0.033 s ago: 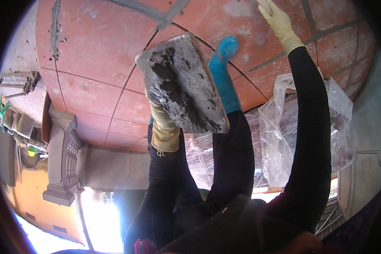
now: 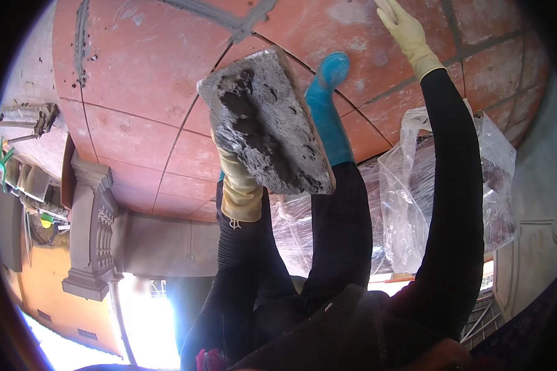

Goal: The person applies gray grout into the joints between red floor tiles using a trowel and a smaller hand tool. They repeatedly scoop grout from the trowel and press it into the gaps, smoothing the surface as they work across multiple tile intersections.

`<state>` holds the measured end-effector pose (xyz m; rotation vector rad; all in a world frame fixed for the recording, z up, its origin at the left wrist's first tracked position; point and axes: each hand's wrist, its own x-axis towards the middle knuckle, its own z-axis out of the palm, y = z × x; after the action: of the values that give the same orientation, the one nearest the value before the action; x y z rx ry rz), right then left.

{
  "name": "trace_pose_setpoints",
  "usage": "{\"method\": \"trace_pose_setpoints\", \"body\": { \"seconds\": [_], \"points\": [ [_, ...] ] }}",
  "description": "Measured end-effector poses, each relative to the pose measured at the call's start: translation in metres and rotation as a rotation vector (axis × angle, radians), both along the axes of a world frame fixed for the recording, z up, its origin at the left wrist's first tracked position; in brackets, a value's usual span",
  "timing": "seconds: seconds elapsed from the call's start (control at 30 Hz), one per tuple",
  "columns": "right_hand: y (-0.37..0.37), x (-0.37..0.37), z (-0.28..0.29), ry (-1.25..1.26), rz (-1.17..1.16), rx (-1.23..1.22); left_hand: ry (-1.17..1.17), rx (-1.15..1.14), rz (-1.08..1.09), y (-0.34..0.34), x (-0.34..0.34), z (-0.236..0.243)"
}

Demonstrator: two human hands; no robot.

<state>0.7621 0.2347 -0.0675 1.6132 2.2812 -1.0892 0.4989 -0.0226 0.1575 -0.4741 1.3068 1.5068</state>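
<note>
My left hand (image 2: 238, 185), in a cream rubber glove, holds up a thick rectangular board (image 2: 284, 105) from its near left side. Wet grey mortar (image 2: 254, 127) is smeared over the board's top, with a dark groove running along it. The fingers of this hand are hidden beneath the board. At the upper right my right hand (image 2: 407, 34), in a matching glove, reaches out over the red floor tiles (image 2: 142, 80). Its fingers are stretched out with nothing visible in them; the tips come to the picture's top edge. Whether they touch the tile I cannot tell.
Grey mortar joints (image 2: 254, 15) run between the far tiles. One teal rubber boot (image 2: 328, 111) stands on the floor right of the board. Clear plastic wrap (image 2: 408, 185) covers a bundle beneath my right arm. A grey balustrade post (image 2: 90, 235) rises at the left.
</note>
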Motion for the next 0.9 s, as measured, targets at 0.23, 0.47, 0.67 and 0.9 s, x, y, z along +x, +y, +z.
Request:
{"method": "trace_pose_setpoints", "body": {
  "seconds": [0.23,0.47,0.67,0.9],
  "points": [
    [-0.020,-0.005,-0.007,0.087,-0.030,0.043,0.126,0.027,0.027,-0.010,-0.005,-0.007],
    [-0.036,-0.007,-0.011,0.122,-0.040,0.070,0.303,0.003,-0.107,-0.026,-0.008,-0.007],
    [-0.042,-0.011,-0.008,0.179,0.024,-0.047,0.456,0.013,-0.194,-0.032,-0.015,-0.008],
    [-0.066,-0.016,-0.031,0.061,0.111,-0.064,0.474,-0.119,-0.084,-0.041,-0.021,-0.009]
  ]
}}
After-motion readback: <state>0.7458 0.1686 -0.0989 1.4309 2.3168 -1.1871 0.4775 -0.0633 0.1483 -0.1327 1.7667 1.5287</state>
